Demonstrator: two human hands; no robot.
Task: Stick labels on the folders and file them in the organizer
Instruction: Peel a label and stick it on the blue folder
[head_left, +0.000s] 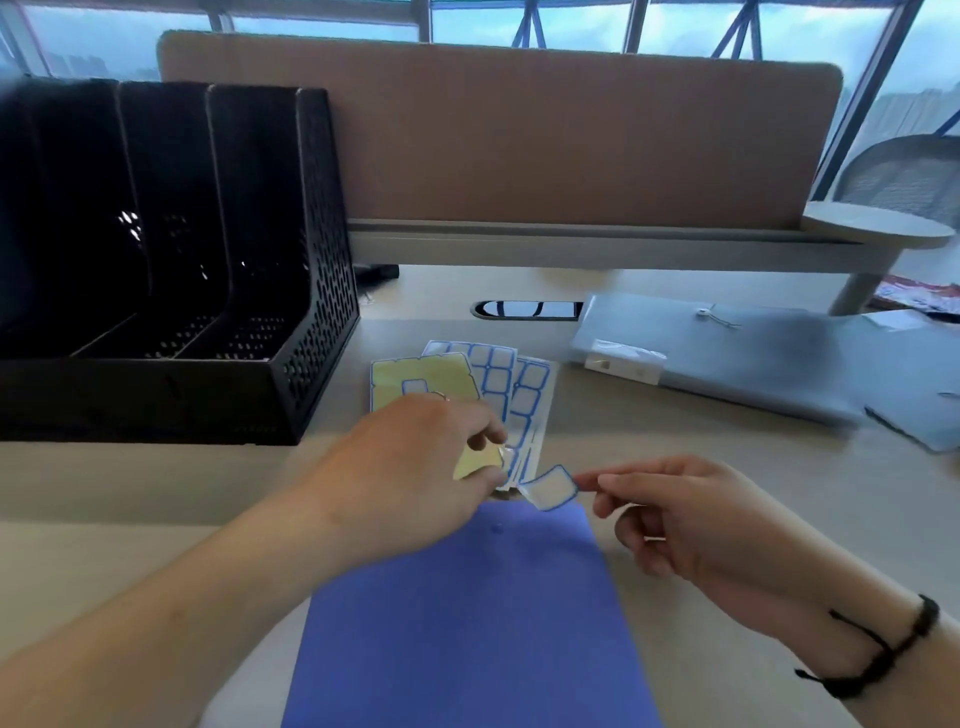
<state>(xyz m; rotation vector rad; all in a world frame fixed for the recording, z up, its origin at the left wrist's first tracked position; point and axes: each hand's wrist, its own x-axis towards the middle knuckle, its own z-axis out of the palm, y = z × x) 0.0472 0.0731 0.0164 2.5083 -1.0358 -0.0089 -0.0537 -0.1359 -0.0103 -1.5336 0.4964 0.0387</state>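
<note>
A blue folder (467, 613) lies flat on the desk in front of me. Past its far edge lie label sheets (498, 379), white stickers with blue borders, one sheet mostly peeled to yellow backing. My left hand (415, 473) presses down on the near end of the yellow sheet, fingers pinched on it. My right hand (691, 514) pinches one blue-bordered label (550, 486) by its right edge, held just above the folder's top corner. The black mesh organizer (171, 260) with several upright slots stands at the left, its slots showing no folders.
Grey folders (753, 364) with string ties lie stacked at the right. A brown desk divider (519, 140) runs along the back, a cable slot (527, 309) in front of it. A mesh chair back (909, 171) shows at far right.
</note>
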